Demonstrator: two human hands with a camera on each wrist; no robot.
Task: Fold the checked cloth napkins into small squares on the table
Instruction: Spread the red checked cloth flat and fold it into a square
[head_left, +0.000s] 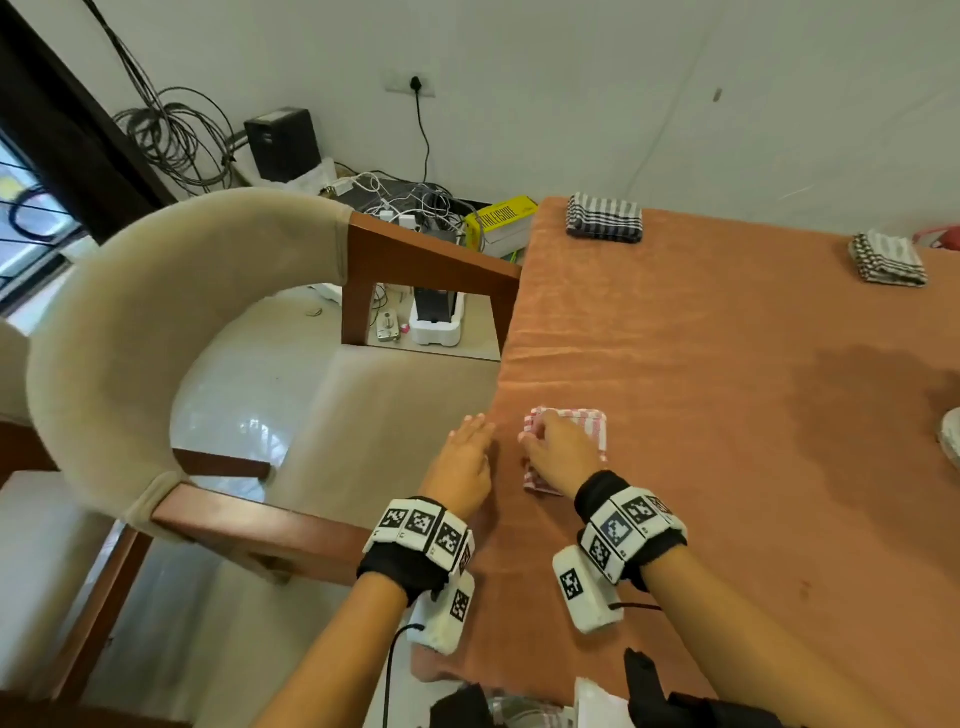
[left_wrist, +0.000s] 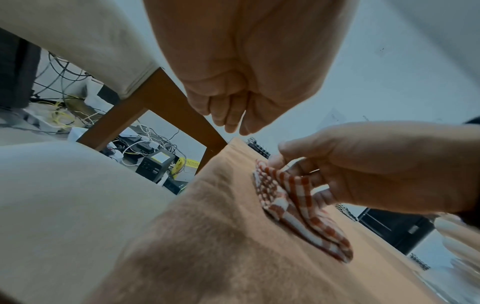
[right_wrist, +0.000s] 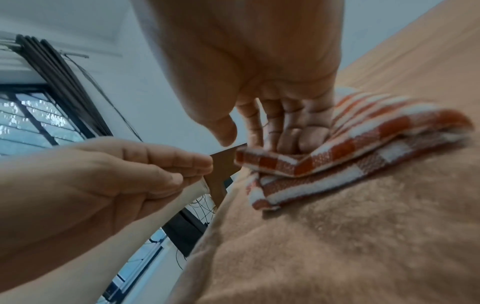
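Note:
A red-and-white checked napkin (head_left: 587, 423) lies folded into a small thick square near the left edge of the orange-covered table (head_left: 701, 338). My right hand (head_left: 545, 441) rests on its near left part. In the right wrist view the fingers (right_wrist: 285, 139) press flat on the top layer of the napkin (right_wrist: 389, 131), which sits slightly raised off the layers below; the thumb hangs free above. My left hand (head_left: 470, 441) hovers just left of the napkin at the table's edge, fingers together and holding nothing. In the left wrist view the napkin (left_wrist: 311, 222) shows under the right hand (left_wrist: 363, 164).
Two folded black-and-white napkins lie at the far side, one at the back left (head_left: 603, 217) and one at the back right (head_left: 888, 258). A padded chair (head_left: 156, 312) stands left of the table. A yellow book (head_left: 501, 218) and cables lie beyond the table's corner.

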